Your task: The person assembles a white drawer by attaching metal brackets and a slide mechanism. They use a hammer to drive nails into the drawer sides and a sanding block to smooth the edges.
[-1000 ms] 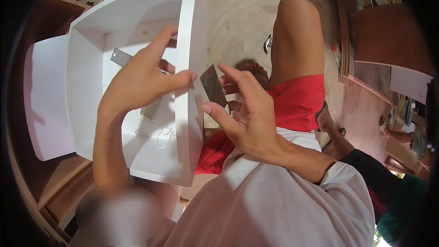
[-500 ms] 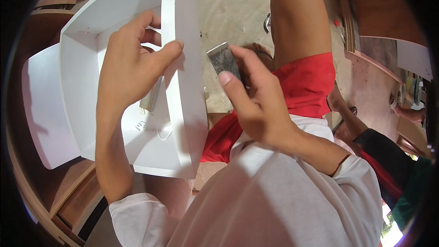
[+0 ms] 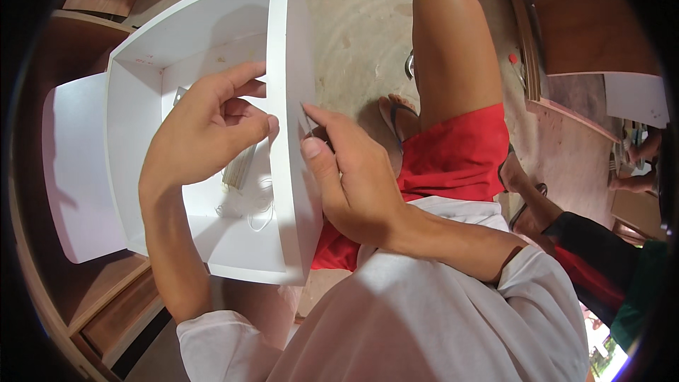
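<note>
**Both hands working the right wall of a white box**

Leftmost, a loose white panel (image 3: 71, 170) lies flat beside the white open-topped box (image 3: 177, 64), which rests on brown wooden boards (image 3: 106, 297). The box's long axis runs away from the person, its open face turned up at the camera. On its floor lie a pale strip-like piece (image 3: 239, 167) and a loop of thin wire (image 3: 260, 213).

The left hand (image 3: 205, 134) sits inside the box, fingers curled and pressed against the inner face of the right wall (image 3: 291, 99), thumb near the top edge; whether it holds anything cannot be told. The right hand (image 3: 350, 177) is against the wall's outer face, pinching a small thin object (image 3: 308, 122) whose kind is unclear.

The step looks like fitting or marking something on that wall. The next move would need the left hand to brace the wall firmly.

Further right are the person's bare knee (image 3: 453, 42) and red shorts (image 3: 460, 155).
</note>
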`<act>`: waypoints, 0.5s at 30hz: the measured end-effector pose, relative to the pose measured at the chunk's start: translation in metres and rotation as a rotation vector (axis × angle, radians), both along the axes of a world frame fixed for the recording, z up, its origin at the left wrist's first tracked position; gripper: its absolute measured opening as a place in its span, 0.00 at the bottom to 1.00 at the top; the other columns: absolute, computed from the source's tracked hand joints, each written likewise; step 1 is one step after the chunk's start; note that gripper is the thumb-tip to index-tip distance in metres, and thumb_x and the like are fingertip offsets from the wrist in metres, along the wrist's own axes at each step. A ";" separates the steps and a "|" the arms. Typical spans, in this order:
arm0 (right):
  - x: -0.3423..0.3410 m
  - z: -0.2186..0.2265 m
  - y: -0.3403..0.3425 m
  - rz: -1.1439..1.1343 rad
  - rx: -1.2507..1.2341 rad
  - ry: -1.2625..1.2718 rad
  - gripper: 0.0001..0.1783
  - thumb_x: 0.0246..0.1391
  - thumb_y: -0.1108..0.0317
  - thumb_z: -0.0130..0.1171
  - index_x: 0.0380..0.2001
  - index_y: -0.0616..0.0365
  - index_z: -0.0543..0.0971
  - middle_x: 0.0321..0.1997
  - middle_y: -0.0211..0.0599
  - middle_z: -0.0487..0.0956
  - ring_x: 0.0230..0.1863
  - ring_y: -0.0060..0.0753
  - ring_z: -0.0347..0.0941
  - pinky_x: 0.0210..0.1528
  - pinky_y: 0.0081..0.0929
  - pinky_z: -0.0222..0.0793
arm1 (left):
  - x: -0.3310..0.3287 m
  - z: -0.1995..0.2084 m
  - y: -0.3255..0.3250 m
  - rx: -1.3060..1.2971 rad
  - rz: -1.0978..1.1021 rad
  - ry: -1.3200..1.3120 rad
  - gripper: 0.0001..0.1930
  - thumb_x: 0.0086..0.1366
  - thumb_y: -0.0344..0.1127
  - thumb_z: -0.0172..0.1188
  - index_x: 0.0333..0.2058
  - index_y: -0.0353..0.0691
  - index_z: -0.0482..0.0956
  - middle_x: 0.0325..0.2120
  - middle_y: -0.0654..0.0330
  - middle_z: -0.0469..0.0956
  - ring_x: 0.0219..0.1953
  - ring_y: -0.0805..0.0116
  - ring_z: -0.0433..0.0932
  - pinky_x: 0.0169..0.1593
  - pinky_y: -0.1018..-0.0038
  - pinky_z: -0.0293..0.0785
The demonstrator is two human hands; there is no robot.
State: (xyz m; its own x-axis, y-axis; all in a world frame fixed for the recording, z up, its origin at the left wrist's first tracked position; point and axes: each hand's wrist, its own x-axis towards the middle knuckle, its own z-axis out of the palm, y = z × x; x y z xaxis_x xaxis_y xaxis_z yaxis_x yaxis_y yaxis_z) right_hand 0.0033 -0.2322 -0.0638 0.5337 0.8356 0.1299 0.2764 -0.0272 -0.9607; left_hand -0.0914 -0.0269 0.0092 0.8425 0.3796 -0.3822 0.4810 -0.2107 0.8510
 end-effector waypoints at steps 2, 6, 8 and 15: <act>-0.005 0.003 0.003 0.005 0.008 0.061 0.27 0.73 0.64 0.55 0.66 0.75 0.70 0.49 0.63 0.79 0.49 0.62 0.78 0.53 0.47 0.74 | -0.003 0.002 0.001 0.005 -0.062 -0.013 0.37 0.65 0.34 0.74 0.68 0.23 0.70 0.52 0.44 0.82 0.42 0.72 0.85 0.48 0.74 0.81; -0.006 0.007 0.004 -0.012 -0.020 0.059 0.29 0.70 0.61 0.62 0.65 0.72 0.74 0.42 0.56 0.80 0.39 0.53 0.81 0.42 0.43 0.77 | 0.002 0.015 -0.006 0.019 -0.026 0.099 0.35 0.65 0.24 0.71 0.69 0.28 0.70 0.54 0.54 0.80 0.43 0.75 0.81 0.52 0.75 0.82; -0.003 0.013 0.004 -0.009 -0.042 0.040 0.29 0.68 0.61 0.65 0.64 0.72 0.77 0.38 0.52 0.80 0.33 0.46 0.80 0.36 0.38 0.76 | 0.004 0.011 -0.003 -0.058 -0.006 0.069 0.36 0.65 0.30 0.74 0.68 0.25 0.70 0.54 0.47 0.81 0.41 0.73 0.85 0.49 0.74 0.81; -0.003 0.002 0.010 -0.050 0.043 -0.028 0.26 0.66 0.65 0.67 0.61 0.73 0.81 0.32 0.46 0.79 0.28 0.38 0.77 0.32 0.34 0.75 | 0.008 0.011 -0.012 -0.120 0.061 0.029 0.31 0.68 0.29 0.71 0.67 0.30 0.73 0.51 0.52 0.85 0.40 0.73 0.86 0.48 0.74 0.82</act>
State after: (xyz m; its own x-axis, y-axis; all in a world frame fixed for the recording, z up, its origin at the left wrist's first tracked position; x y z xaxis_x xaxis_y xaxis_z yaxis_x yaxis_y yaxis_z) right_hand 0.0002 -0.2218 -0.0613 0.5700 0.8017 0.1801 0.3020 -0.0005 -0.9533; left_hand -0.0830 -0.0394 0.0204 0.8071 0.3797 -0.4520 0.5148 -0.0780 0.8537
